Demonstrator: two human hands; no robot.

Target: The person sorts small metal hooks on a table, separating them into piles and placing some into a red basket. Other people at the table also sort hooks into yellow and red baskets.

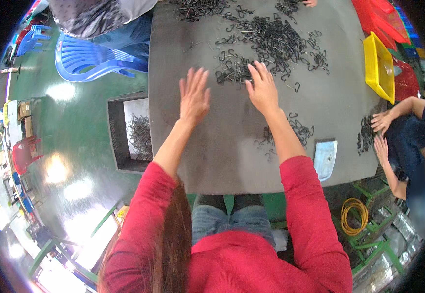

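Over the grey table (pixel 207 166), both my arms reach forward in red sleeves. My left hand (pixel 194 96) is a little blurred, its fingers spread and nothing in them; it is over bare tabletop, left of the hooks. My right hand (pixel 263 90) has its fingers stretched out at the near edge of a large heap of black S-shaped hooks (pixel 276 41). Its fingertips touch or nearly touch a small cluster of hooks (pixel 232 68). A smaller group of hooks (pixel 298 129) lies beside my right forearm, partly hidden by it.
A co-worker's hands (pixel 382 124) rest by another hook pile (pixel 366 136) at the right edge. Nearby are a yellow basket (pixel 379 68) and a pale blue sheet (pixel 325 160). At left stand a blue chair (pixel 83 61) with a seated person and a bin (pixel 124 166) holding hooks.
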